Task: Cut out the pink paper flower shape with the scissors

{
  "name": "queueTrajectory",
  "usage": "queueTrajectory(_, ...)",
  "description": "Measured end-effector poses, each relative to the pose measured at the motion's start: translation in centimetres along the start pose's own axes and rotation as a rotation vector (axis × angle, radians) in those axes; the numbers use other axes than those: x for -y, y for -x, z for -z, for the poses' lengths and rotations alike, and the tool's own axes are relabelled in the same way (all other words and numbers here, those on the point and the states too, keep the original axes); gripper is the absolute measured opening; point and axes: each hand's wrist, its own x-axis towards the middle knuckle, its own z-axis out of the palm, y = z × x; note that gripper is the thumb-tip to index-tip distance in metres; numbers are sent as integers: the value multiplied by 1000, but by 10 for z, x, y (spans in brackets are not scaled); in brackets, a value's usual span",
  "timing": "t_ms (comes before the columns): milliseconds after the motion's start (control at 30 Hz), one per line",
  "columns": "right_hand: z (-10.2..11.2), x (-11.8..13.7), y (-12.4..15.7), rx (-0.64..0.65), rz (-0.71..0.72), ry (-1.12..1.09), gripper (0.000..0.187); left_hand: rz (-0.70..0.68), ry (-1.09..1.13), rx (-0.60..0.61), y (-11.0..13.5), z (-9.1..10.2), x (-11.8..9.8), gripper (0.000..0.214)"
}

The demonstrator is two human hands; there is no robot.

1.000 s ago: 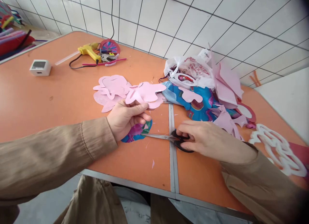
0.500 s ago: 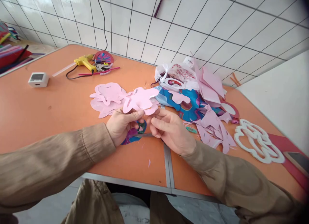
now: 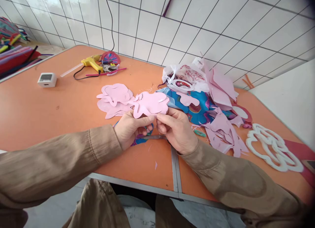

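Observation:
Both hands hold a pink foam cutout (image 3: 151, 102) with a wavy outline and a small dark mark near its upper left. My left hand (image 3: 130, 128) grips its lower edge, thumb on top. Close beside it, my right hand (image 3: 178, 128) pinches the same edge further right between thumb and fingers. More pink cutouts (image 3: 114, 100) lie stacked on the table just left of the held one. Below the hands, scissors (image 3: 155, 136) and a blue-purple patterned piece (image 3: 140, 141) are partly hidden by the fingers.
On the orange table (image 3: 73, 123) are a yellow glue gun (image 3: 92, 63) and a small white box (image 3: 47, 79) at left. To the right lie a white plastic bag (image 3: 187, 77), blue patterned fabric (image 3: 199, 106), pink scraps (image 3: 221, 131) and a white cloud-shaped outline (image 3: 270, 149).
The right hand has closed in on the cutout's lower edge, its thumb now beside the left thumb. The view has shifted slightly, moving the table things to the right.

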Motion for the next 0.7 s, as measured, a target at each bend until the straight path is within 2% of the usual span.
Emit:
queueTrajectory(200, 10, 3, -2, -45, 64, 59, 20, 52, 15, 152, 0, 4, -7, 39)
queueTrajectory(333, 13, 6, -2, -68, 84, 95, 19, 49, 44, 187, 0, 6, -13, 47)
queueTrajectory(533, 15, 9, -3, -63, 96, 95, 17, 126, 95, 182, -3, 8, -18, 37)
queueTrajectory(700, 19, 6, -4, -84, 111, 107, 16, 158, -2, 141, -3, 8, -17, 12)
